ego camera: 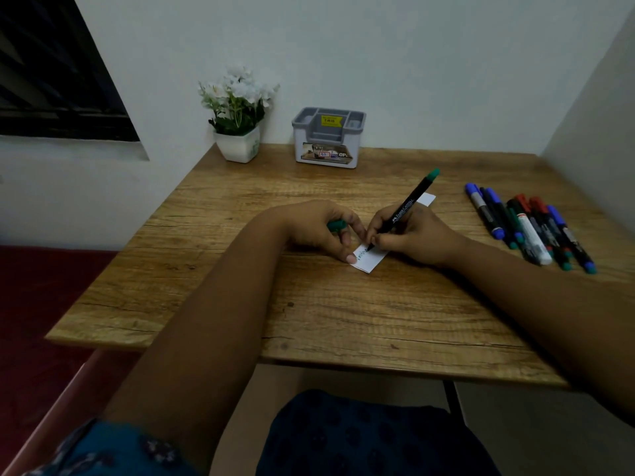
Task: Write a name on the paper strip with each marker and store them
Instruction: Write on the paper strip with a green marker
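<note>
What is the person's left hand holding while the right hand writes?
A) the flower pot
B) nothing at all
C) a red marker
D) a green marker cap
D: the left hand grips a green cap and pins the paper strip with a fingertip, while the right hand writes with the green marker.

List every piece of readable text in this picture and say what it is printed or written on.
"FABER-CASTELL": barrel of the green marker in the right hand.
"OPE", cut off: front label of the grey organiser.
Yellow sticker inside the organiser: too blurred.
Green handwriting on the paper strip: unreadable.
Markers at right: print too small.
</note>
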`<act>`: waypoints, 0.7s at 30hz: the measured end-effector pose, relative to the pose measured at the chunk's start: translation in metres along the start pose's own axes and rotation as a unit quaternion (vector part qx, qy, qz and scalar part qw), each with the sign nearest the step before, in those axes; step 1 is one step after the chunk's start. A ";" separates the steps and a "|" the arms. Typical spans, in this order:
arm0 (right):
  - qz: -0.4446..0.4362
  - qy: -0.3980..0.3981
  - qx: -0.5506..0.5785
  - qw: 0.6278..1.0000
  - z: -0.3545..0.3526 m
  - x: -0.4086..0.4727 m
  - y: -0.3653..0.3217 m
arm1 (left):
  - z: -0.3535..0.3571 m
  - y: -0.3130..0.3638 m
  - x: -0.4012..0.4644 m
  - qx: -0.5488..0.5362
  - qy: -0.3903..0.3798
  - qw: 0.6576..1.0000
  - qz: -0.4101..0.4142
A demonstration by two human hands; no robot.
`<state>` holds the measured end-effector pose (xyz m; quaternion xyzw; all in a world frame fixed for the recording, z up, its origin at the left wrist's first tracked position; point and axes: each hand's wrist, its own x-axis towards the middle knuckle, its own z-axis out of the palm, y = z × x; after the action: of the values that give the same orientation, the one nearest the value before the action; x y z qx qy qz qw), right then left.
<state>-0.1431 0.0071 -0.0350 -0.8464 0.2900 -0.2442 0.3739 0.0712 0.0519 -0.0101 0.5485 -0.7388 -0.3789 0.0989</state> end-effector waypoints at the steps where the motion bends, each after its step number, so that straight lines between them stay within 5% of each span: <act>1: 0.004 0.007 0.012 1.000 0.000 0.000 0.000 | 0.000 0.000 -0.001 0.001 0.002 1.000 0.000; 21: 0.013 0.005 0.034 0.999 0.000 0.001 -0.001 | 0.001 0.000 0.000 -0.008 0.002 1.000 -0.001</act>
<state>-0.1425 0.0069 -0.0345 -0.8281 0.2947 -0.2531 0.4043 0.0709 0.0525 -0.0107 0.5496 -0.7347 -0.3836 0.1043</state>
